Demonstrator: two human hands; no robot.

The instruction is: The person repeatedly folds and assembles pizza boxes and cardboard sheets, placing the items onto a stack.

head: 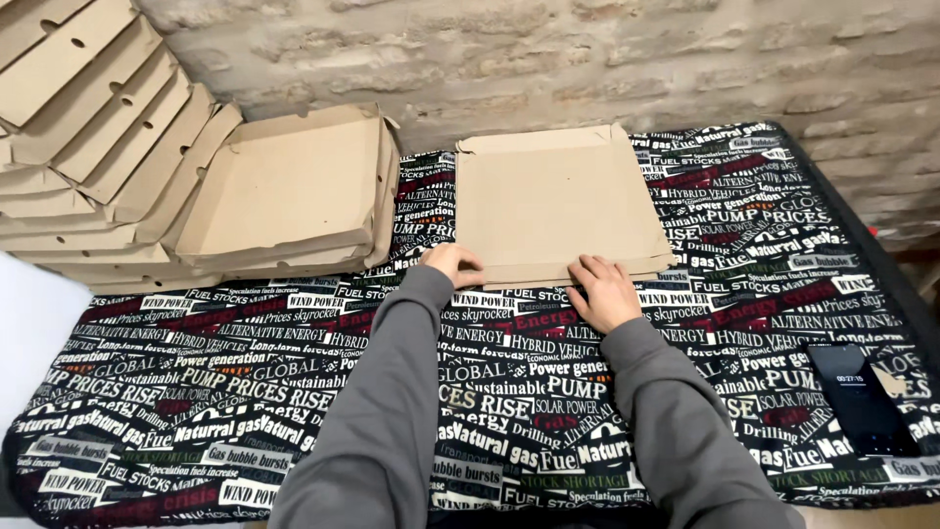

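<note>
Cardboard box blank (558, 201), flat and nearly square, is pressed at its near edge by both hands. The left hand (452, 264) is curled, its fingers bent down onto the near left corner of the blank; the right hand (605, 291) is laid more open, palm down, with its fingers spread against the near edge towards the right. Neither hand is closed around the cardboard; it is only touched and held down. Both arms are covered by grey sleeves (392, 392).

The blank is laid on the desk (245, 392) just right of the middle, with its edges roughly square to the person, turned slightly clockwise. No clear long axis can be made out, since its sides appear almost equal. A narrow flap is seen along its far edge, pointing towards the brick wall (587, 59).

To the left, one folded box (294, 186) with raised walls is set open side up, on top of at least one more. Further left, a fanned stack of flat blanks (98, 127) is seen; about six can be counted, though the exact number cannot be told. One dark phone (862, 397) is laid near the desk's right edge, well apart from the hands. The desk is covered by one printed black cloth.
</note>
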